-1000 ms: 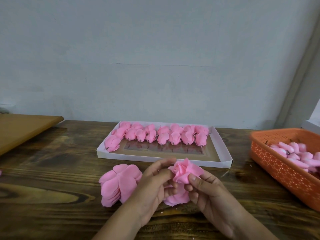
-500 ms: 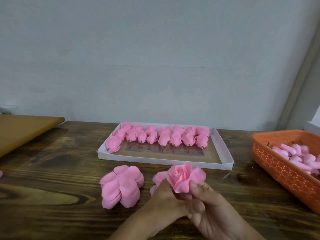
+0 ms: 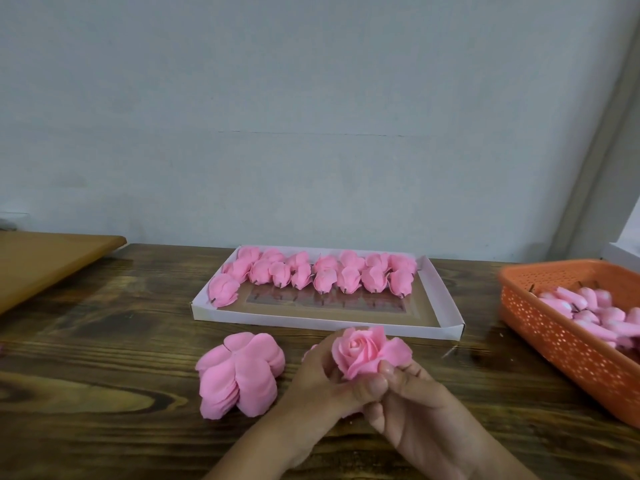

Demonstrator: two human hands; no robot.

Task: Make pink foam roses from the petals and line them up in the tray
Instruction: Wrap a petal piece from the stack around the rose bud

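Observation:
A pink foam rose [image 3: 365, 351] with an open spiral centre faces me, just in front of the tray. My left hand [image 3: 322, 379] grips its left side and base. My right hand [image 3: 408, 396] pinches its lower right petals from below. A stack of flat pink petals [image 3: 239, 372] lies on the wood to the left of my hands. The white cardboard tray [image 3: 440, 299] behind holds several finished roses [image 3: 325, 275] in rows along its far side, with one more at its left end.
An orange perforated basket [image 3: 568, 341] at the right holds several pink rose buds [image 3: 588, 306]. A light wooden board [image 3: 45, 261] overhangs the dark table at the left. A grey wall stands behind the table.
The rose has been turned up so its centre faces me, and its petals are spread wider. Both hands slid down under its base and shifted slightly right.

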